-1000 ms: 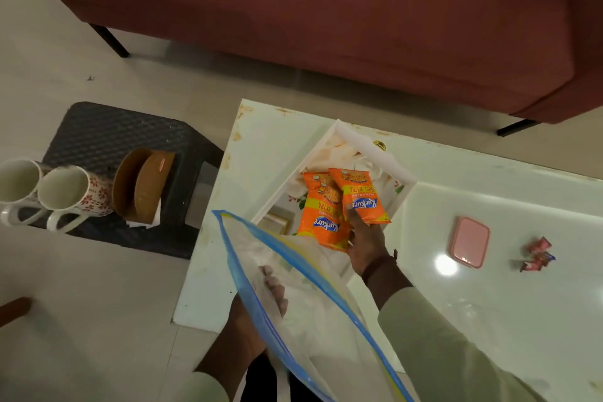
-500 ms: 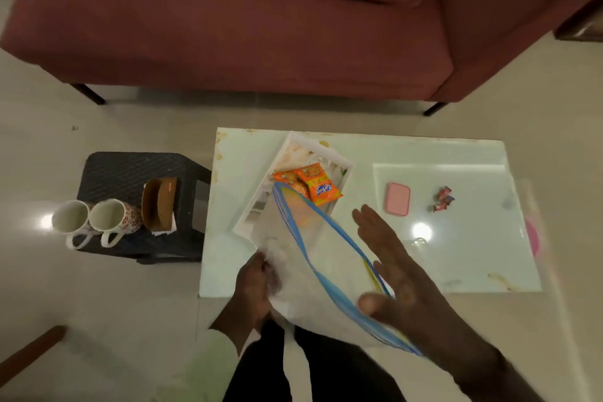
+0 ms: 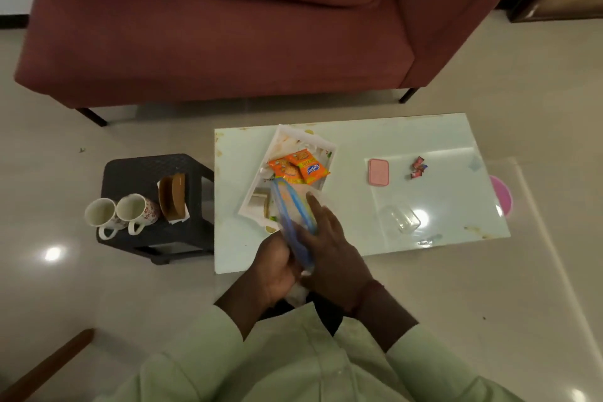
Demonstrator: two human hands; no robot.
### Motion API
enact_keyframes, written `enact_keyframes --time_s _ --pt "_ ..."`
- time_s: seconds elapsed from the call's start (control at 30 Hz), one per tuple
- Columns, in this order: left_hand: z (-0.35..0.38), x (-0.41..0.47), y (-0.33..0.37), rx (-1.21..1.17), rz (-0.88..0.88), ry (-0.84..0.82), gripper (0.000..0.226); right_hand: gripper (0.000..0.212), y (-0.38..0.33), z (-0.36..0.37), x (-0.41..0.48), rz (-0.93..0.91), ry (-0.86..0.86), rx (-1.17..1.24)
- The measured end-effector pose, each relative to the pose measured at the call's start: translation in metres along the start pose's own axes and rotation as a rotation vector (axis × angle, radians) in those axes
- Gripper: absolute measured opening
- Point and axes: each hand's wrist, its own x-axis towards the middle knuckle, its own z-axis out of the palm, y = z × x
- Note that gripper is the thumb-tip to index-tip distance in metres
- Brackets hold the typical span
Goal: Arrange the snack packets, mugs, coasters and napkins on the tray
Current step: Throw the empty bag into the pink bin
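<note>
Left hand [image 3: 277, 266] grips bag [image 3: 293, 206]; 2 snack packets [image 3: 298, 168] on tray [image 3: 310, 138]

A single head-worn wide-angle view, high above, facing steeply down over the table [image 3: 408, 140] toward the sofa [image 3: 208, 42].

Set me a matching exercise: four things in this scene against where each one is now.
Things
1. two orange snack packets
2. two white floral mugs
3. pink rectangular case
4. clear plastic zip bag with blue seal

Places
A. on the black woven stool
B. gripped by the left hand, with the right hand flat against it
C. bare on the white glass table
D. in the white tray

Pairs: 1-D, 2-A, 3-C, 4-B
</note>
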Motion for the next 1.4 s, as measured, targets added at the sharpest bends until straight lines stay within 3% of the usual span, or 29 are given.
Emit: enact_keyframes --time_s 0.1,0.2,0.3,0.37,0.43,0.5,0.6,0.67,0.73,0.83,0.93,1.0,1.07,1.13,1.2,1.27,1.4 --pt "0.000 -0.009 0.000 0.052 0.013 -0.151 0.033 0.058 0.011 0.002 -0.007 0.073 0.119 0.230" --pt "0.004 -0.013 0.005 0.562 0.135 -0.175 0.026 0.045 0.022 -0.013 -0.016 0.133 0.161 0.260" --pt "0.011 -0.019 0.012 1.029 0.471 -0.058 0.018 0.033 0.041 -0.032 -0.026 0.208 0.216 0.299" --pt "0.019 -0.025 0.013 1.126 0.688 -0.045 0.042 0.035 0.055 -0.050 -0.035 0.329 0.237 0.394" --pt "0.034 -0.033 0.009 1.244 0.753 -0.183 0.084 0.036 0.067 -0.066 -0.047 0.385 0.237 0.538" --pt "0.056 -0.035 -0.005 1.395 0.787 -0.299 0.112 0.031 0.079 -0.082 -0.062 0.387 0.203 0.704" --pt "0.094 -0.031 -0.040 1.560 0.834 -0.389 0.130 0.022 0.099 -0.102 -0.086 0.351 0.182 0.942" --pt "0.123 -0.026 -0.075 1.531 0.836 -0.432 0.133 0.022 0.113 -0.113 -0.106 0.342 0.248 1.067" --pt "0.153 -0.019 -0.112 1.467 0.888 -0.437 0.123 0.021 0.130 -0.123 -0.128 0.375 0.337 1.180" --pt "0.192 -0.011 -0.155 1.357 0.958 -0.420 0.088 0.015 0.161 -0.130 -0.161 0.416 0.424 1.306" --pt "0.225 -0.010 -0.185 1.332 1.069 -0.412 0.040 0.021 0.197 -0.142 -0.197 0.438 0.395 1.443" --pt "0.245 -0.005 -0.200 1.360 1.168 -0.371 0.028 0.021 0.218 -0.152 -0.224 0.432 0.364 1.516" --pt "0.265 0.001 -0.211 1.338 1.050 -0.330 0.025 0.043 0.234 -0.159 -0.249 0.514 0.406 1.368" --pt "0.283 0.011 -0.217 1.315 0.898 -0.241 0.026 0.061 0.244 -0.162 -0.271 0.554 0.567 0.953" --pt "0.300 0.027 -0.225 1.335 0.865 -0.183 0.013 0.068 0.254 -0.164 -0.291 0.472 0.684 0.557" --pt "0.316 0.037 -0.233 1.321 0.823 -0.187 0.007 0.071 0.264 -0.165 -0.301 0.395 0.660 0.332" --pt "0.354 0.063 -0.260 1.316 0.738 -0.254 0.014 0.073 0.290 -0.170 -0.292 0.417 0.510 0.179"
